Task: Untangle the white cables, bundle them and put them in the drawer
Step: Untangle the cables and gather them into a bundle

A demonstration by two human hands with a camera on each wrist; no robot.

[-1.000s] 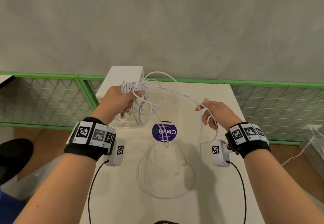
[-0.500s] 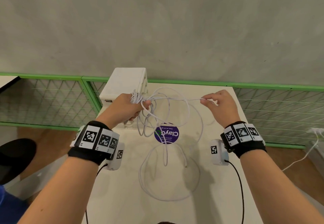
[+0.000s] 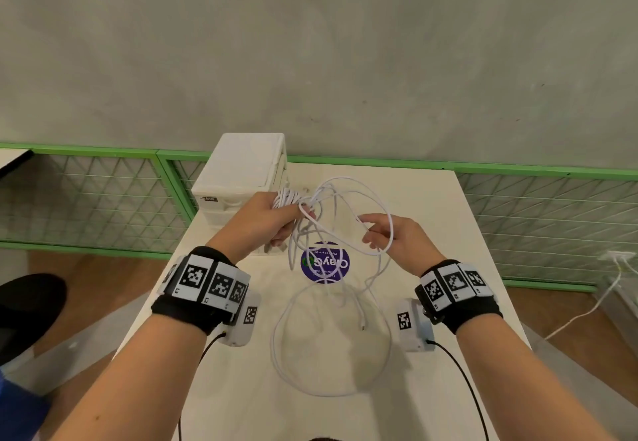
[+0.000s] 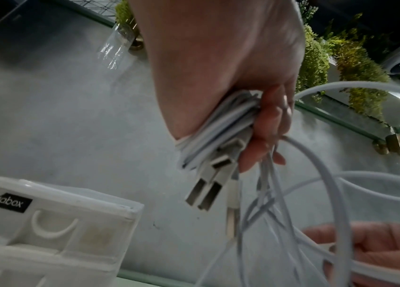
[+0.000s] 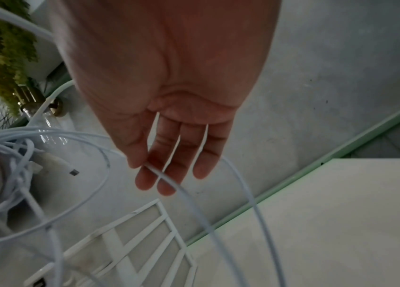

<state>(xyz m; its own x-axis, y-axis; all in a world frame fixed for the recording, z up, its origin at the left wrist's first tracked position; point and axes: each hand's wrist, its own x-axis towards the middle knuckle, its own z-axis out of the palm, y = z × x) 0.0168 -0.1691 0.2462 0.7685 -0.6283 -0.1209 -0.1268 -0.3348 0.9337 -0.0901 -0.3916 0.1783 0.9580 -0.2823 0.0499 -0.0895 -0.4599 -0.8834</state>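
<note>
Several white cables (image 3: 331,219) hang tangled between my hands above the white table (image 3: 448,219). My left hand (image 3: 293,219) grips a wound bundle of loops (image 3: 286,197); in the left wrist view my left hand (image 4: 255,151) holds the bundle (image 4: 218,134) with USB plugs (image 4: 203,196) sticking out below. My right hand (image 3: 367,233) pinches one strand, with a loop draped round it. In the right wrist view my right hand (image 5: 142,170) holds that strand (image 5: 194,203) between thumb and forefinger. A slack loop (image 3: 328,344) lies on the table. The white drawer unit (image 3: 241,171) stands behind my left hand.
A purple round sticker (image 3: 324,263) lies on the table under the hanging cables. Green mesh railings (image 3: 86,199) run along the table's far edge and both sides, below a grey wall. Another white cable (image 3: 604,295) trails over the floor at the right.
My right hand has come left and nearer to me, closing on the left hand, and a cable loop now hangs round it. The left hand keeps its grip on the bundle.
</note>
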